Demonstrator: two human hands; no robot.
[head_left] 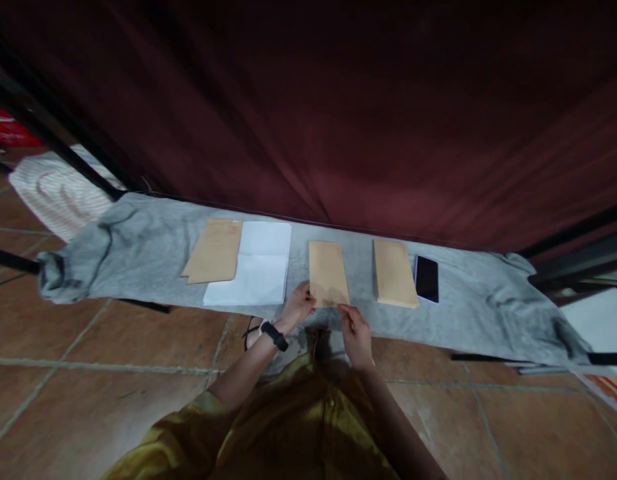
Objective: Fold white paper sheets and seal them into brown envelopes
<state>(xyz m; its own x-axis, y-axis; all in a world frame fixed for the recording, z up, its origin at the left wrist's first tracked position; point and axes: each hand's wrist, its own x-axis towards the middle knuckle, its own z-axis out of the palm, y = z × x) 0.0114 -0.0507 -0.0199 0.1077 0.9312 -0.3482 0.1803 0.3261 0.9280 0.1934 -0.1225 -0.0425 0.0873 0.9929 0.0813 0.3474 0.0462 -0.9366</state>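
A brown paper envelope [328,270] lies lengthwise on the grey cloth in front of me. At its near left corner, my left hand [298,305] has its fingers closed on the edge. My right hand [355,332] pinches the near right corner between thumb and fingers. To the left are white paper sheets [262,270] with a crease across them, partly covered by several brown envelopes [217,252]. A stack of brown envelopes [394,273] lies to the right, beside a dark-screened phone [427,279].
The grey cloth [138,247] covers a long, narrow surface with a dark red curtain [308,133] behind it. Black metal bars [78,157] stand at both ends. A striped cloth [63,190] hangs at the left, above the tiled floor [153,347].
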